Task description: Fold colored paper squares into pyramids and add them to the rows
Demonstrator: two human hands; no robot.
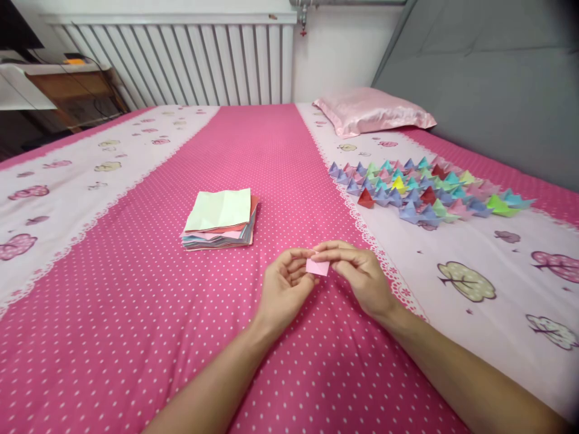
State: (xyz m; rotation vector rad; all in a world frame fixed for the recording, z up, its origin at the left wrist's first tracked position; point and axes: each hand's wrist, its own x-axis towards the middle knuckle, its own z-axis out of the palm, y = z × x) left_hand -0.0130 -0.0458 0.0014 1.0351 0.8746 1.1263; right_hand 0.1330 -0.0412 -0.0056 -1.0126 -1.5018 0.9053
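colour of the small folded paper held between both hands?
Pink. The folded paper is pinched between the left hand and right hand; head view shows it best.

Bright even indoor light, soft faint shadows, sharp centre, wide-angle stretch and dark corners

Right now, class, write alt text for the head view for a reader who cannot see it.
The left hand and right hand pinch a small pink paper over a dotted pink bedspread. A paper stack lies to their left, folded paper shapes to their right.
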